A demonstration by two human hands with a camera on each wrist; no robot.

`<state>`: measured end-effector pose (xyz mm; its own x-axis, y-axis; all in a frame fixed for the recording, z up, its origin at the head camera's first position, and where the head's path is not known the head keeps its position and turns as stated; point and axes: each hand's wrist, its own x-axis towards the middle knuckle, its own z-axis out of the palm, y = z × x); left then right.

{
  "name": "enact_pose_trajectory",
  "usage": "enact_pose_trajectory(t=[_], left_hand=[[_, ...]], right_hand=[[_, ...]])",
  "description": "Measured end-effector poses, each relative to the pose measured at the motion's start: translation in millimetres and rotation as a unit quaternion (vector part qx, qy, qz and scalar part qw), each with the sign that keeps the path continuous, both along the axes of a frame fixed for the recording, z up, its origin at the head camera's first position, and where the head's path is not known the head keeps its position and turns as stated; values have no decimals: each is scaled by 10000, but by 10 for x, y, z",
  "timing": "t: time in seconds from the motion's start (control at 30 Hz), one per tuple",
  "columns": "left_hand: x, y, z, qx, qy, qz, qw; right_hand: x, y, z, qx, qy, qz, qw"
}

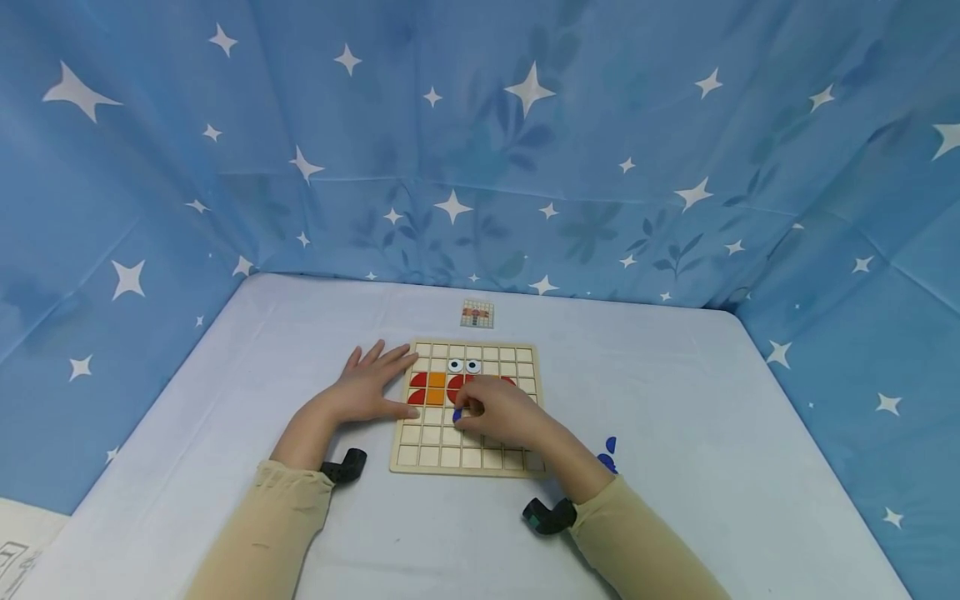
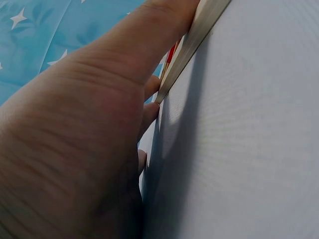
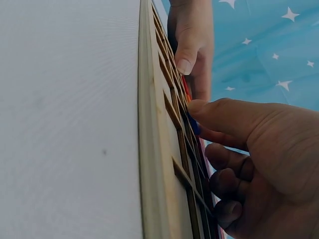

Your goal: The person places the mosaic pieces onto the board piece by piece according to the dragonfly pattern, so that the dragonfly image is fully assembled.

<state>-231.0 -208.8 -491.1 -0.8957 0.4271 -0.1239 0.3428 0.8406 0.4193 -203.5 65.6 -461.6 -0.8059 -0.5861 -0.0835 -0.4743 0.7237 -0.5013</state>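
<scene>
While the left hand (image 1: 371, 390), fingers spread, touches the lower-centre grid board (image 1: 408, 456), the right hand (image 1: 502, 410) pinches a blue piece (image 1: 457, 415) there; red pieces (image 1: 417, 397) and eyes (image 1: 455, 365) are placed, loose blue pieces (image 1: 611, 444) remain lower right.

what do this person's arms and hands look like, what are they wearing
Both the left hand and right hand are bare, without gloves. The left sleeve and right sleeve are pale yellow-beige; the left cuff looks gathered. Each wrist carries a small black device, the right one showing a greenish patch.
</scene>
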Motion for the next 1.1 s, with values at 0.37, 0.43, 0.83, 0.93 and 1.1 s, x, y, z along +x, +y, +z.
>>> enact_pose_trajectory(t=[0.37, 0.43, 0.83, 0.93, 1.1], left_hand=[[13, 8, 32, 30, 102, -32, 9999], [13, 11, 42, 46, 102, -36, 9999], [26, 19, 66, 67, 120, -51, 9999], [26, 20, 63, 63, 109, -49, 9999], [26, 18, 61, 54, 144, -66, 9999]], right_hand=[[6, -8, -14, 144, 41, -121, 9998], [7, -10, -12, 176, 44, -136, 9997], [17, -8, -1, 136, 5, -42, 9999], [21, -10, -3, 178, 43, -27, 9998], [25, -18, 1, 276, 101, -66, 9995]])
